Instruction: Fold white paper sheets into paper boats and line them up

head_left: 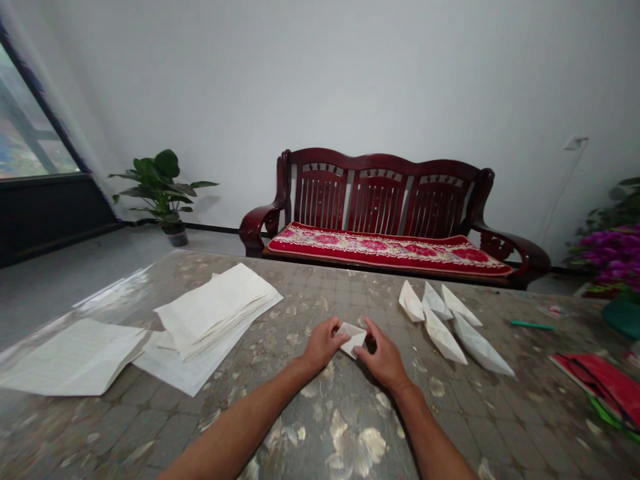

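Note:
A small folded white paper [353, 337] sits between my two hands over the middle of the patterned table [310, 427]. My left hand [324, 345] pinches its left side with curled fingers. My right hand [383, 359] grips its right side, fingers closed round the edge. Both forearms reach in from the bottom of the view. To the right of my hands lie several finished paper boats [450, 328] in a loose row.
A stack of white sheets [215, 313] and a larger unfolded sheet [70, 357] lie at left. Red paper [603, 387] and a green pen [531, 325] lie at right. Behind the table stand a wooden bench [385, 213], a potted plant [163, 190] and purple flowers [613, 257].

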{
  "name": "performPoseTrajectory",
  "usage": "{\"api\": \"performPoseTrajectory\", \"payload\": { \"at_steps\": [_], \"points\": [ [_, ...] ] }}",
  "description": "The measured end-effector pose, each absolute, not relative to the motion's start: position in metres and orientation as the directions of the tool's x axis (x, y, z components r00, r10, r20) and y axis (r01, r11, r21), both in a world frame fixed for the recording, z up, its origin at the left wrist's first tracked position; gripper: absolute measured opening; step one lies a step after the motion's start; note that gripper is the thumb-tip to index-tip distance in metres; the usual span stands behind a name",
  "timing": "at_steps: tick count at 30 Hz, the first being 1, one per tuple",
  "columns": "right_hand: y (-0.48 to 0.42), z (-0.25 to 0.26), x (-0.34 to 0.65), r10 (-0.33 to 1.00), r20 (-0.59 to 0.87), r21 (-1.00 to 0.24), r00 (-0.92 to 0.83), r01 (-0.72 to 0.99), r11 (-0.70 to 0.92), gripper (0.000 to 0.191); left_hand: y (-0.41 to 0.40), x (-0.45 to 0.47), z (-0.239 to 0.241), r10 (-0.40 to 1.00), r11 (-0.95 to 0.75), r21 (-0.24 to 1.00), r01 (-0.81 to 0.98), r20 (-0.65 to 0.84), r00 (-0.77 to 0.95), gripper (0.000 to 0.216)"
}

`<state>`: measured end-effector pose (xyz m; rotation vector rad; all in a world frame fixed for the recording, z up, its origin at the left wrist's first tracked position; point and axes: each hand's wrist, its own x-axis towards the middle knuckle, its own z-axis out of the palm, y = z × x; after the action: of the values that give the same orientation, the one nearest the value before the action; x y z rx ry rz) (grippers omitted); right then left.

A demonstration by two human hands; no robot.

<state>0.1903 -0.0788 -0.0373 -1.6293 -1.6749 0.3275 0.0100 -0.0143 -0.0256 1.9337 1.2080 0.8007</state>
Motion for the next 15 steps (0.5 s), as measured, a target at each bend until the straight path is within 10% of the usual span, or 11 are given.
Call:
{"api": "performPoseTrajectory", "payload": {
  "at_steps": [5,15],
  "points": [
    [-0.079,-0.036,0.190,0.936,0.352,-0.679,-0.007,0.687,0.260,0.023,-0.024,0.017,-0.026,0.913,-0.319,0.878,0.356,0.184,0.364,0.007],
    [-0.086,-0.028,0.186,0.845,0.523,-0.360,-0.112,0.870,0.338,0.036,-0.022,0.016,-0.033,0.761,-0.607,0.665,0.436,0.326,0.562,0.008]
  ]
}}
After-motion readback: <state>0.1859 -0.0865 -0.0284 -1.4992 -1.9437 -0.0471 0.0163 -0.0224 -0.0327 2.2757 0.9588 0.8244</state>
